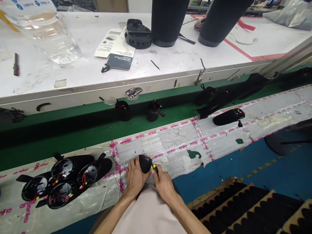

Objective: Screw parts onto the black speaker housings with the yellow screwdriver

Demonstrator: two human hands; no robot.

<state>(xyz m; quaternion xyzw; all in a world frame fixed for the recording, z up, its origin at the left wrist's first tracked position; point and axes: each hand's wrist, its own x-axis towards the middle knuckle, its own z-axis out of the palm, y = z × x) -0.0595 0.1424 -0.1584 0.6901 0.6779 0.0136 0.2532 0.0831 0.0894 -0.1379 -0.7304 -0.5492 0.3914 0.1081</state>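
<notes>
My left hand (136,177) is wrapped round a black fabric-covered cylinder (145,163) at the near edge of the taped ledge. In my right hand (164,182) is a small tool with a black and yellow handle (154,168); its tip meets the cylinder's right side, and its exact kind is hidden by the fingers. Left of my hands lie several similar black cylinders (62,169), with red wires and yellow connectors at their glossy open ends. Farther right, another black cylinder (225,117) rests on its side, wires showing at one end.
A green conveyor belt (97,125) runs behind the ledge, carrying black cylinders (153,112). On the white shelf (90,74) stand a clear bottle (56,39), printed cards (119,61), a black round part (137,34) and tall black cylinders (168,22). Trays of black parts (246,204) lie lower right.
</notes>
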